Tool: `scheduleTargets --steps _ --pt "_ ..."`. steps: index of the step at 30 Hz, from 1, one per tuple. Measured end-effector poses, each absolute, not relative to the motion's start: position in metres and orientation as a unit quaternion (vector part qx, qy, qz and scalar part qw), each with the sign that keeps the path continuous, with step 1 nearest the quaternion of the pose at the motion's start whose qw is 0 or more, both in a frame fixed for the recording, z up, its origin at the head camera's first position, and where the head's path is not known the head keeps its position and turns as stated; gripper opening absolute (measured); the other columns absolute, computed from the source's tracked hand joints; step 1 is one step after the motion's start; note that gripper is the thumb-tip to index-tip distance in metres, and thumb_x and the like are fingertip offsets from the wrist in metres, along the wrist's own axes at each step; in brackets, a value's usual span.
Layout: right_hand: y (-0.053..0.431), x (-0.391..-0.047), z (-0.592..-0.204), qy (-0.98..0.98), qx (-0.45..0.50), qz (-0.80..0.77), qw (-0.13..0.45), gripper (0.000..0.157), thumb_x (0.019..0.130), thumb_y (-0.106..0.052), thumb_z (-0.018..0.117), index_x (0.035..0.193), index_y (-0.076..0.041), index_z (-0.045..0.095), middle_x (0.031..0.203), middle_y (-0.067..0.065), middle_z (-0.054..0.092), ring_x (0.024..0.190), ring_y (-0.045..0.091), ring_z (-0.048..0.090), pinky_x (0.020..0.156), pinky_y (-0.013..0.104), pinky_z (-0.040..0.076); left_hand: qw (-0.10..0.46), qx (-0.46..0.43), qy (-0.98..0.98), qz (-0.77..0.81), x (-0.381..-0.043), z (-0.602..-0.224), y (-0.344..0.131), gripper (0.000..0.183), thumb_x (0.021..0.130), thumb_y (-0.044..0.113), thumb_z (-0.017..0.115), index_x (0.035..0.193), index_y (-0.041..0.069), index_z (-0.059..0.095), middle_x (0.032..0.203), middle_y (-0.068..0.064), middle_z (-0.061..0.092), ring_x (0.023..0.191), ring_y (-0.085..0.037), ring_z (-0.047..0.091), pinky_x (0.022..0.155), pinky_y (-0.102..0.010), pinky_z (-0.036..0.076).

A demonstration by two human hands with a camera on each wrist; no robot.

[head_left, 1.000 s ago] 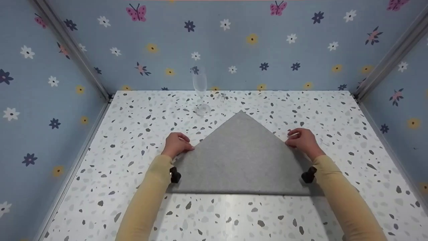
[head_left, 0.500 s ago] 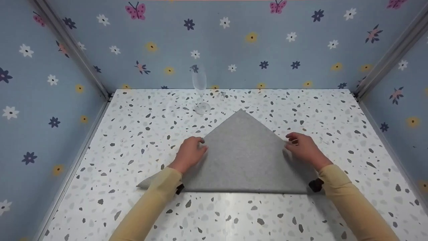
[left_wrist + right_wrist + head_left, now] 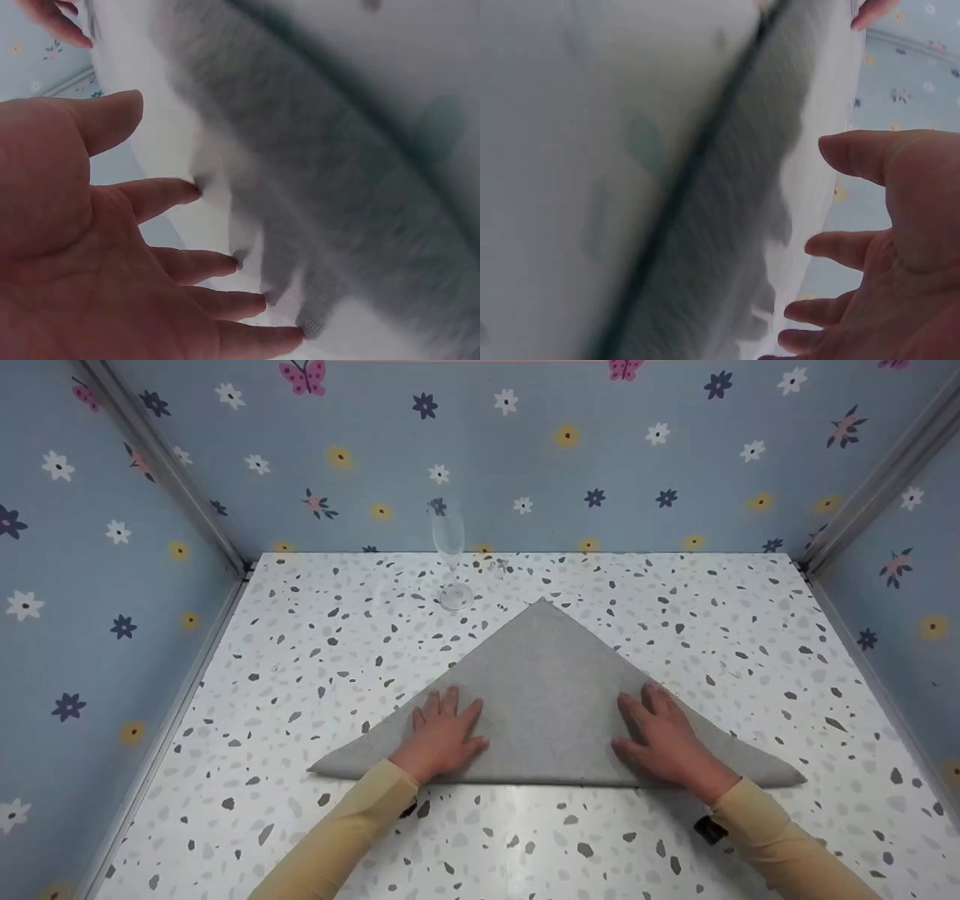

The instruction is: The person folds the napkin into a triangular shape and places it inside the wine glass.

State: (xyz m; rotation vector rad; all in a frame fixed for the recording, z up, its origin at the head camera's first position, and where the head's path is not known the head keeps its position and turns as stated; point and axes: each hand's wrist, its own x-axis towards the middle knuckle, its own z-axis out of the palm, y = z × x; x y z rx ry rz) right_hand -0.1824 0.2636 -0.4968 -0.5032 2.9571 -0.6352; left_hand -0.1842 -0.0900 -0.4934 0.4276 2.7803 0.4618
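A grey cloth, folded into a triangle, lies on the speckled table with its peak pointing away and its long fold toward me. On its left half rests my left hand, fingers spread; in the left wrist view the fingertips meet the cloth. My right hand is over the right half, fingers extended and spread, palm down. In the right wrist view its fingers are straight and hold nothing. Both side corners of the cloth show beyond the wrists.
Behind the cloth, left of its peak, a clear stemmed glass stands upright. The white speckled table ends at a blue flowered back wall, with matching panels on both sides.
Both hands have left the cloth's slanted edges and come down nearer its front fold, fingers now spread flat. The side corners, earlier hidden by the arms, now show.
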Motion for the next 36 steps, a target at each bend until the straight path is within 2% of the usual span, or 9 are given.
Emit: scheduleTargets --steps 3,8,13,18,22,29,36 --pt "0.26 -0.173 -0.504 0.966 -0.155 -0.199 0.049 0.077 0.089 -0.045 0.064 0.147 -0.004 0.034 0.149 0.034 0.017 0.135 0.054 0.013 0.104 0.068 0.013 0.145 0.141 0.969 0.145 -0.178 -0.501 -0.089 0.073 0.092 0.057 0.05 0.152 0.022 0.027 0.156 -0.023 0.007 0.139 -0.049 0.0 0.103 -0.071 0.007" --pt "0.259 -0.168 -0.513 0.971 -0.149 -0.175 0.058 0.083 0.089 -0.057 0.057 0.149 -0.007 0.031 0.152 0.03 0.014 0.137 0.052 0.008 0.102 0.071 0.008 0.119 0.147 0.974 0.128 -0.17 -0.512 -0.088 0.082 0.089 0.065 0.048 0.154 0.023 0.021 0.157 -0.022 0.002 0.14 -0.048 -0.005 0.102 -0.072 0.002" --pt "0.261 -0.168 -0.516 0.972 -0.151 -0.167 0.065 0.084 0.09 -0.059 0.054 0.151 -0.008 0.028 0.153 0.029 0.011 0.138 0.051 0.005 0.103 0.07 0.005 0.108 0.154 0.976 0.11 -0.165 -0.515 -0.09 0.082 0.09 0.068 0.04 0.155 0.024 0.016 0.157 -0.02 -0.001 0.14 -0.045 -0.007 0.102 -0.072 0.0" --pt "0.261 -0.169 -0.515 0.973 -0.148 -0.159 0.075 0.084 0.09 -0.062 0.05 0.152 -0.01 0.025 0.155 0.027 0.007 0.139 0.05 0.002 0.104 0.069 0.003 0.116 0.152 0.976 0.106 -0.164 -0.514 -0.091 0.081 0.091 0.068 0.038 0.155 0.025 0.014 0.158 -0.019 -0.003 0.141 -0.044 -0.008 0.102 -0.072 -0.002" --pt "0.257 -0.163 -0.512 0.974 -0.139 -0.161 0.077 0.084 0.09 -0.059 0.052 0.152 -0.009 0.026 0.154 0.029 0.006 0.138 0.051 0.001 0.103 0.07 0.003 0.121 0.142 0.978 0.096 -0.162 -0.512 -0.089 0.083 0.09 0.07 0.038 0.155 0.026 0.014 0.158 -0.019 -0.002 0.14 -0.045 -0.008 0.1 -0.074 0.0" --pt "0.247 -0.154 -0.506 0.973 -0.117 -0.164 0.112 0.086 0.089 -0.059 0.054 0.152 -0.009 0.023 0.153 0.032 0.002 0.137 0.053 -0.003 0.1 0.074 0.002 0.144 0.116 0.979 0.09 -0.158 -0.505 -0.084 0.088 0.086 0.073 0.042 0.155 0.026 0.014 0.158 -0.019 -0.003 0.138 -0.05 -0.006 0.093 -0.08 0.007" --pt "0.244 -0.154 -0.499 0.973 -0.113 -0.159 0.127 0.085 0.09 -0.055 0.057 0.152 -0.007 0.023 0.152 0.033 0.003 0.137 0.054 0.0 0.1 0.074 0.004 0.153 0.124 0.975 0.103 -0.158 -0.497 -0.079 0.089 0.086 0.071 0.046 0.154 0.022 0.017 0.157 -0.022 0.0 0.137 -0.052 -0.004 0.101 -0.074 0.007"
